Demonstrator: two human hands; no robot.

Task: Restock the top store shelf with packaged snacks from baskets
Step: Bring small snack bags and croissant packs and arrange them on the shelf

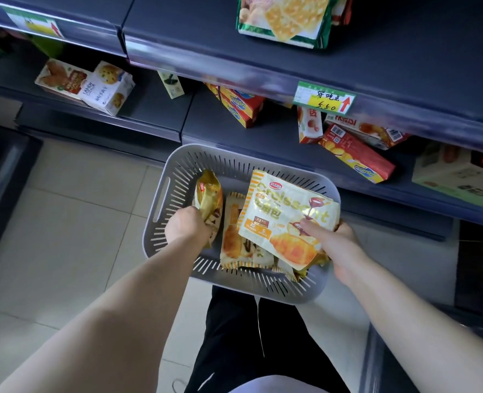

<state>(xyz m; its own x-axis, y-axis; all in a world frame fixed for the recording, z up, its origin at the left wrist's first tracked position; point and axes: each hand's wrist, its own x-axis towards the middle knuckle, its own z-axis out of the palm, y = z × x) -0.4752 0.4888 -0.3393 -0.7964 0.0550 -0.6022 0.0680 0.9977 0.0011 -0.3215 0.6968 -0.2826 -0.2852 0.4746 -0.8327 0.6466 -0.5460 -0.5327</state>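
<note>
Left hand (187, 226) gripped a crinkled gold snack packet (208, 198) in the grey slotted plastic basket (160, 199). Right hand (338, 246) pinched a cream croissant bag (284, 219), thumb on top.

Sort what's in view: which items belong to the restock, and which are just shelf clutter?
Job: grey basket; croissant packet in right hand; gold packet in left hand; remaining packets in the basket.
Lying about: cookie boxes; red boxes; cracker bag; price tag.

Bare forearms stretched forward, left hand (187, 226) fisted round gold packet (209, 193), right hand (341, 246) pinching croissant packet (284, 214)
</note>
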